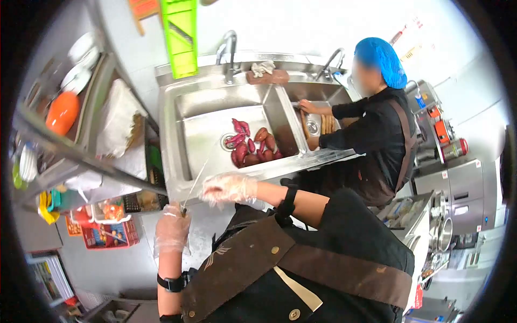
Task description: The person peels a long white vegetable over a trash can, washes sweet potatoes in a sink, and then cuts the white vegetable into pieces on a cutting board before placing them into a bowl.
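Observation:
My left hand (172, 229), in a clear plastic glove, is closed round the handle of a knife (195, 183). Its thin blade points up toward the sink's front rim. Just right of the blade is my right hand (231, 188), also gloved, with its fingers curled in. Whatever those fingers hold, if anything, is hidden by the glove and blur. Beyond both hands, several reddish-purple sweet potatoes (250, 145) lie in the left basin of the steel sink (215, 99), around and beside the drain.
At the right basin a co-worker (377, 129) in a blue hair cover handles long brown roots (326, 124). A green slicer (180, 37) hangs on the wall. A metal shelf (81, 148) stands left, above a red crate (110, 234). A brick-like block (267, 77) rests between the taps.

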The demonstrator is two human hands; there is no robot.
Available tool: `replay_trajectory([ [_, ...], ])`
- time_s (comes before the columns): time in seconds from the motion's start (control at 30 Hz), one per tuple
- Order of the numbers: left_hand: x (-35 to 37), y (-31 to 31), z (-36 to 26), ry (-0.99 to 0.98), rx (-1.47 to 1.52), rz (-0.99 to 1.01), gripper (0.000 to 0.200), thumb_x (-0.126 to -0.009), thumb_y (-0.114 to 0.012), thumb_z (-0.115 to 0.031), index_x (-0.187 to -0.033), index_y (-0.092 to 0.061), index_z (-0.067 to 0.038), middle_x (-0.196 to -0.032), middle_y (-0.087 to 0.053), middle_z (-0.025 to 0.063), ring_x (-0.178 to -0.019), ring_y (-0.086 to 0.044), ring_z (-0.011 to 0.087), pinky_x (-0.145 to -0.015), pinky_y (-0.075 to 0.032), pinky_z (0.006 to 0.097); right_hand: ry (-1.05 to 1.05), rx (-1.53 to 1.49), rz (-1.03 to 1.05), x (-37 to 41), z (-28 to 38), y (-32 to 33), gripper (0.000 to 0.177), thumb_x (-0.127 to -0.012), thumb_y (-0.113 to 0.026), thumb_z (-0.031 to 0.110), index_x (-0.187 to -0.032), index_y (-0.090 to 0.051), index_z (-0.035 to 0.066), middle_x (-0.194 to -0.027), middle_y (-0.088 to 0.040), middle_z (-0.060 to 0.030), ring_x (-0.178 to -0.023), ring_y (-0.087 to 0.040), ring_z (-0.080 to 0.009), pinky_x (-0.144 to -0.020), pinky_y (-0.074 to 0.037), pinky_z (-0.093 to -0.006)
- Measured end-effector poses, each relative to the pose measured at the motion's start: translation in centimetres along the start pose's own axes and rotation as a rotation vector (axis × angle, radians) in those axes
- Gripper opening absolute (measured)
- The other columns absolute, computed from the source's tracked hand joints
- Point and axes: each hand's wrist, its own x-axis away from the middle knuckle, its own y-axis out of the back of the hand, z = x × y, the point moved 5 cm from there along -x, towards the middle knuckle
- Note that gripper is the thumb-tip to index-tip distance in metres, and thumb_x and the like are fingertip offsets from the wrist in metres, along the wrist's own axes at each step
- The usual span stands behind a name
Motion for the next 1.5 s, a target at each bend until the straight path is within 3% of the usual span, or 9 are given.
replay_trajectory([
  [0.3,17.4,-3.9,13.7,0.281,0.119,-0.102,0.028,-0.081,-0.056,-0.029,-0.09,-0.06,-0.002,-0.081,-0.062,0.0194,-0.07,-0.061,0.0317,-0.06,-0.048,0.0421,-0.266,-0.251,0.673,-5.8,10.9,-20.8,0.073,-0.085,-0.032,0.066,-0.118,-0.055,0.005,-0.104,-0.063,-0.013,-0.089,-0.06,-0.0243,-0.079,-0.048,-0.0378],
  [0.47,24.9,-2.7,16.4,0.276,-0.007,-0.67,0.016,-0.08,-0.048,-0.011,-0.084,-0.056,0.003,-0.07,-0.058,0.0163,-0.063,-0.059,0.0295,-0.056,-0.049,0.0377,-0.459,-0.617,0.762,-9.1,15.1,-31.8,0.059,-0.087,-0.042,0.054,-0.126,-0.047,0.01,-0.125,-0.049,-0.0099,-0.109,-0.05,-0.024,-0.092,-0.04,-0.0421],
  [0.6,29.2,1.4,20.8,0.809,0.136,-0.574,0.023,-0.076,-0.05,-0.01,-0.092,-0.053,0.006,-0.071,-0.06,0.0155,-0.066,-0.062,0.0306,-0.053,-0.052,0.039,-0.7,-0.777,0.825,-12.9,16.2,-39.6,0.046,-0.093,-0.043,0.04,-0.121,-0.048,0.005,-0.114,-0.057,-0.0097,-0.104,-0.054,-0.0186,-0.092,-0.043,-0.0341],
  [0.73,32.6,3.1,26.8,1.02,0.079,-0.766,0.028,-0.079,-0.052,-0.019,-0.095,-0.051,0.005,-0.08,-0.06,0.0179,-0.068,-0.062,0.0306,-0.055,-0.052,0.0385,-0.217,-0.666,1.094,-18.6,21.8,-45.3,0.038,-0.094,-0.043,0.027,-0.122,-0.047,0.002,-0.115,-0.056,-0.0109,-0.107,-0.052,-0.0196,-0.096,-0.04,-0.0346],
  [0.8,34.6,4.1,28.2,1.172,0.163,-0.762,0.032,-0.081,-0.054,-0.023,-0.097,-0.051,0.005,-0.082,-0.06,0.0185,-0.069,-0.062,0.0309,-0.057,-0.052,0.0379,-0.427,-0.756,1.239,-20.0,23.9,-49.0,0.037,-0.094,-0.044,0.022,-0.123,-0.046,-0.001,-0.116,-0.055,-0.0122,-0.108,-0.052,-0.0223,-0.095,-0.04,-0.0356],
  [1.0,45.9,6.3,27.9,1.593,0.117,-1.335,0.033,-0.08,-0.059,-0.034,-0.097,-0.058,-0.005,-0.083,-0.06,0.0126,-0.084,-0.06,0.0278,-0.072,-0.049,0.0367,-0.335,-0.442,1.396,-24.4,32.8,-59.4,0.025,-0.088,-0.05,0.018,-0.097,-0.058,-0.004,-0.088,-0.061,-0.0116,-0.077,-0.059,-0.0199,-0.067,-0.049,-0.0287],
  [1.23,64.7,-8.4,23.5,2.295,0.091,-0.993,0.018,-0.08,-0.051,-0.019,-0.092,-0.061,-0.008,-0.089,-0.062,0.0127,-0.084,-0.059,0.0314,-0.073,-0.049,0.0395,-0.171,-0.218,1.67,-24.2,34.0,-69.5,0.01,-0.086,-0.05,0.013,-0.081,-0.052,0.004,-0.059,-0.044,0.0004,-0.047,-0.044,-0.0107,-0.044,-0.036,-0.0238],
  [1.4,76.6,-15.1,27.2,2.085,-0.363,-1.032,0.013,-0.077,-0.052,-0.014,-0.086,-0.061,-0.009,-0.089,-0.063,0.0109,-0.085,-0.06,0.0294,-0.07,-0.05,0.0373,-0.199,0.007,1.395,-21.1,36.7,-72.2,0.012,-0.085,-0.053,0.013,-0.094,-0.049,0.005,-0.054,-0.041,0.0016,-0.041,-0.04,-0.0098,-0.038,-0.032,-0.0246],
  [1.5,81.4,-17.9,29.9,2.229,-0.003,-0.241,0.014,-0.079,-0.051,-0.013,-0.089,-0.061,-0.01,-0.093,-0.063,0.0088,-0.097,-0.058,0.0238,-0.079,-0.046,0.0434,-0.17,0.042,1.401,-19.6,38.2,-74.5,0.01,-0.084,-0.055,0.013,-0.089,-0.051,0.004,-0.054,-0.043,0.0012,-0.038,-0.039,-0.0091,-0.035,-0.031,-0.0238],
])
